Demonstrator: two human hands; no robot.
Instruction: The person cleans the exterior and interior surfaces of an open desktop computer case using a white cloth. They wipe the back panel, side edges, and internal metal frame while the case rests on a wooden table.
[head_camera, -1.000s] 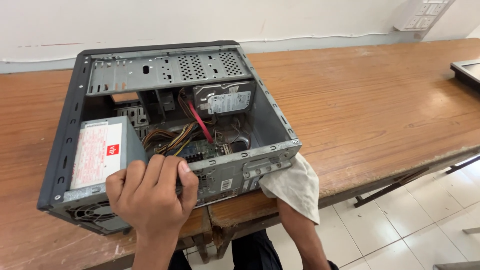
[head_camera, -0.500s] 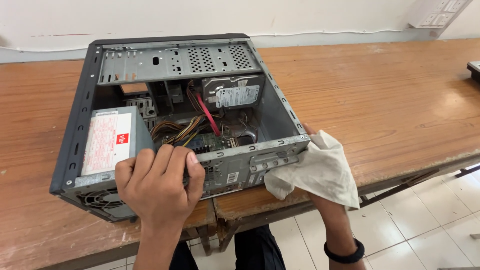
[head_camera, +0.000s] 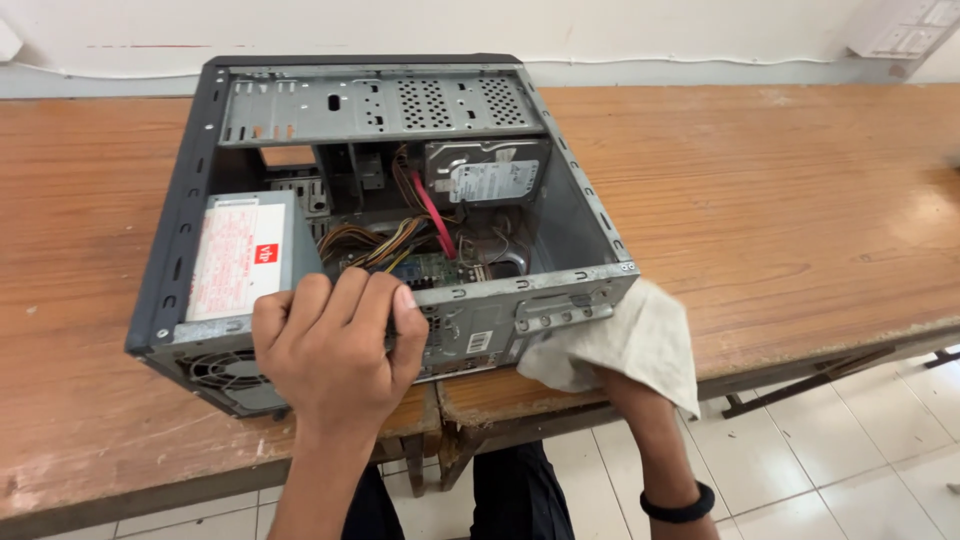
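Hands on the open computer case (head_camera: 380, 210), near edge of the wooden table (head_camera: 780, 200).
My left hand (head_camera: 335, 345) curls over its near rim; my right hand (head_camera: 620, 385), mostly hidden, clutches a beige cloth (head_camera: 630, 345) against the case's right corner. White wall (head_camera: 500, 25) far, tiled floor (head_camera: 850, 450) below.

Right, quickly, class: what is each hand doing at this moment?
Left hand: closed over the near top edge of the open computer case.
Right hand: mostly hidden under the beige cloth it holds against the case.

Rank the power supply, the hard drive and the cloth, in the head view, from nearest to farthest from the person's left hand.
From the left hand:
1. Power supply, just beyond the fingers, case's left.
2. Cloth, to the right, at the case's corner.
3. Hard drive, far side, upper right.
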